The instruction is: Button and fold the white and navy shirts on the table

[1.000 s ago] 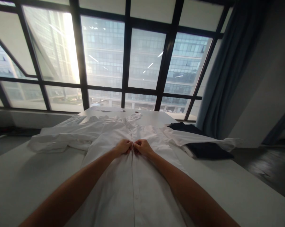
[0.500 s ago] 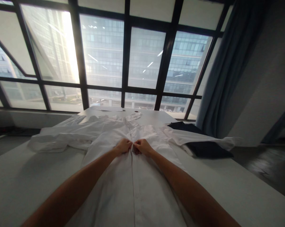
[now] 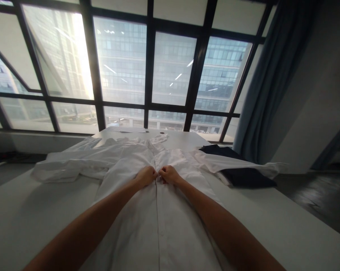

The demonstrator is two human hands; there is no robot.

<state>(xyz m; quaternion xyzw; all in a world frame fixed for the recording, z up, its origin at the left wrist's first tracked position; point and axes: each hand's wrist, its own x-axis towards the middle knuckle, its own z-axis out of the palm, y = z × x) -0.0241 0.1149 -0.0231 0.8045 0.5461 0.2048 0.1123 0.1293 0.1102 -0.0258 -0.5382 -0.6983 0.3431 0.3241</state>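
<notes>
A white button-up shirt (image 3: pixel 136 226) lies front side up on the table, its collar toward the window and its sleeves spread to both sides. My left hand (image 3: pixel 146 176) pinches one front edge of the shirt at chest height. Right beside it, my right hand (image 3: pixel 168 175) has its fingers closed on the other front edge, and the two hands nearly touch. The fingertips hide any button between them. Below the hands the placket runs straight down toward me, with a small button faintly visible.
The white table (image 3: pixel 294 222) extends under everything. Dark folded cloth (image 3: pixel 247 177) lies at the right under the shirt's sleeve, with another dark piece (image 3: pixel 220 150) behind it. A blue curtain (image 3: pixel 260 105) hangs at the right of the large windows (image 3: pixel 172 67).
My hands stay at the same spot on the placket, with the fingers drawn slightly closer together. The whole view has shifted only slightly.
</notes>
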